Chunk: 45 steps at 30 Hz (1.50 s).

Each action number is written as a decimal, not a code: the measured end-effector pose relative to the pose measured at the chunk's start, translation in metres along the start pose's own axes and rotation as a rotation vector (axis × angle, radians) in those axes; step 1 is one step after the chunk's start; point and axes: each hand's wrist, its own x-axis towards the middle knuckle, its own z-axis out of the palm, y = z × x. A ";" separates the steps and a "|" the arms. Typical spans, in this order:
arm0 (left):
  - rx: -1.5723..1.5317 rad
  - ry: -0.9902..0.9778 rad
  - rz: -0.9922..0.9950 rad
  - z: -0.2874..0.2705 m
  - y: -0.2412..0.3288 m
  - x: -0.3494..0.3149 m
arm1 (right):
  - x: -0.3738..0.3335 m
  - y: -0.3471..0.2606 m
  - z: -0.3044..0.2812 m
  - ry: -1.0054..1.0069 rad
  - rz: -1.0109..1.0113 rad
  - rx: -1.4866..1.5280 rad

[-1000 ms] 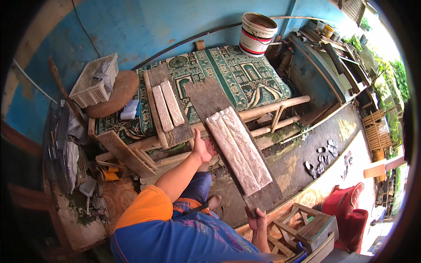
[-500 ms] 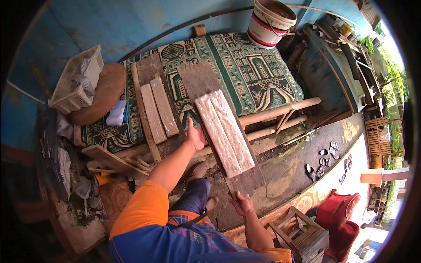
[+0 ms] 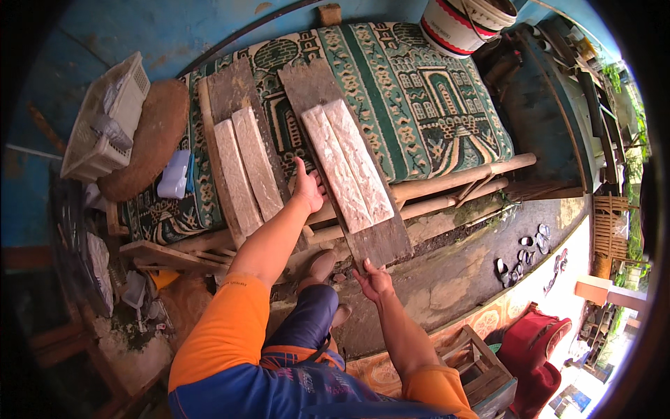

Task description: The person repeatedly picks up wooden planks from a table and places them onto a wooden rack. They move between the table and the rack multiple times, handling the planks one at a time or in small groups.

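A dark wooden board (image 3: 380,241) carries two long, whitish, rough-topped slabs (image 3: 347,164) lying side by side. Its far part rests over the patterned cloth, and its near end juts out past the bamboo edge. My right hand (image 3: 375,281) grips that near end by its corner, the thumb and fingers closed on it. Beside the board's left edge is my left hand (image 3: 309,188), fingers spread and nothing held. To its left lies a second wooden board (image 3: 230,87) with two similar, greyer slabs (image 3: 244,167). What the slabs are made of I cannot tell.
A green patterned cloth (image 3: 447,105) covers the bamboo platform (image 3: 464,174). A white bucket (image 3: 457,28) stands at the back right, a plastic crate (image 3: 108,119) and a round brown board (image 3: 150,140) at left. Near right are a wooden stool (image 3: 481,377) and a red chair (image 3: 534,356).
The board with the whitish slabs has moved farther out over the cloth, my right hand going with it. My left hand, earlier by the board's edge, now shows spread fingers. The view has shifted.
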 end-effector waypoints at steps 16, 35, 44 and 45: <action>0.209 -0.034 -0.027 -0.053 -0.092 -0.144 | 0.042 -0.021 0.027 0.027 0.144 -0.269; 0.802 -0.252 -0.273 -0.079 -0.212 -0.268 | -0.335 0.143 -0.313 0.704 -0.281 -0.348; 1.146 -0.550 -0.405 0.013 -0.340 -0.305 | -0.473 0.262 -0.324 1.083 -0.641 -0.129; 1.187 -0.602 -0.423 0.021 -0.359 -0.312 | -0.486 0.277 -0.320 1.121 -0.649 -0.104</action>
